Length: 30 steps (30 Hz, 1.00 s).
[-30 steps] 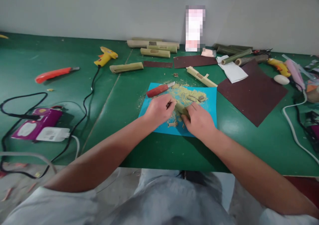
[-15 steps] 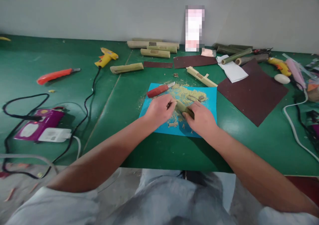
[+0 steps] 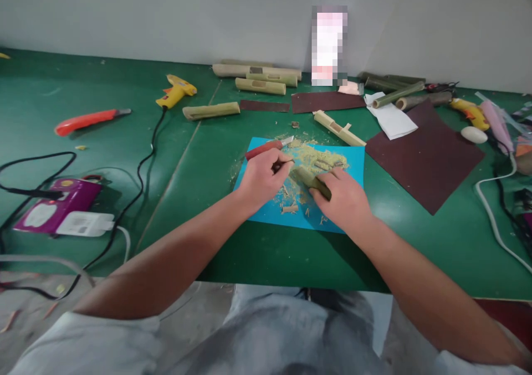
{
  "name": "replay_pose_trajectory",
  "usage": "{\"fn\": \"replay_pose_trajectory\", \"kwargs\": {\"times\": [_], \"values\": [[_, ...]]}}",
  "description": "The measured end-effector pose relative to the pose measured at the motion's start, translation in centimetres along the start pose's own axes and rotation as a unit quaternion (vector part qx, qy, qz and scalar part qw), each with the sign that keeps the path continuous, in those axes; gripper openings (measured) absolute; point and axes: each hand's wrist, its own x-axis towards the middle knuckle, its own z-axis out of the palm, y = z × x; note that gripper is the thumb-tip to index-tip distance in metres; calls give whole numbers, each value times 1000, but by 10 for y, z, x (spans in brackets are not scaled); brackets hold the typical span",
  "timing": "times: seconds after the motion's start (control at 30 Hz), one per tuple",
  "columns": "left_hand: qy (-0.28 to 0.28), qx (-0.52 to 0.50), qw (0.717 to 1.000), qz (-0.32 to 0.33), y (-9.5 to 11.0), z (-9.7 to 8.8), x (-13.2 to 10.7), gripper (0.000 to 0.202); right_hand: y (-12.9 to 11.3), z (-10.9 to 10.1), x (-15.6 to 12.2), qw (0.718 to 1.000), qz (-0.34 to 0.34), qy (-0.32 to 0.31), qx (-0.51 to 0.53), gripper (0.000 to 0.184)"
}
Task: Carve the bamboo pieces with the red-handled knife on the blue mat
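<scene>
A short green bamboo tube [image 3: 306, 176] is held in my right hand [image 3: 346, 199], whose fingers wrap round its near end. My left hand [image 3: 266, 176] is closed in a pinch just off the tube's far left end; something small and dark shows at its fingertips, too small to name. Under both hands lies a blue sheet [image 3: 266, 211], strewn with pale bamboo dust [image 3: 311, 156] and splinters. Close above my left hand rests a red-handled craft knife [image 3: 266, 148]. A curled bamboo chip [image 3: 290, 209] lies below the hands.
Cut bamboo pieces [image 3: 261, 87] line the back, near a notched bamboo tube [image 3: 338, 129]. Brown sheets like sandpaper [image 3: 428, 159] lie right. A yellow glue gun [image 3: 177, 91], an orange cutter [image 3: 89, 121] and a purple power strip [image 3: 62, 206] with loose cords occupy the left.
My left hand has come slightly away from the bamboo tube's end. The right hand has shifted a little right and down with the tube. The view has tilted slightly.
</scene>
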Motion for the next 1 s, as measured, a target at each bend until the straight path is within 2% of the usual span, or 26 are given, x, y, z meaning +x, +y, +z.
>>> {"fn": "replay_pose_trajectory", "kwargs": {"times": [0.2,0.6,0.83,1.0], "values": [[-7,-15,1000,-18,4,2,1,11,5,-3,1,999,10,27,18,22],[-46,-40,998,-22,1,8,-1,12,-3,0,1,1000,4,22,-2,22],[-54,-28,998,-23,0,10,0,10,-12,1,0,1000,11,-4,-17,17],[-54,-6,998,-13,2,8,-2,14,-13,6,1,998,54,8,13,14]]}}
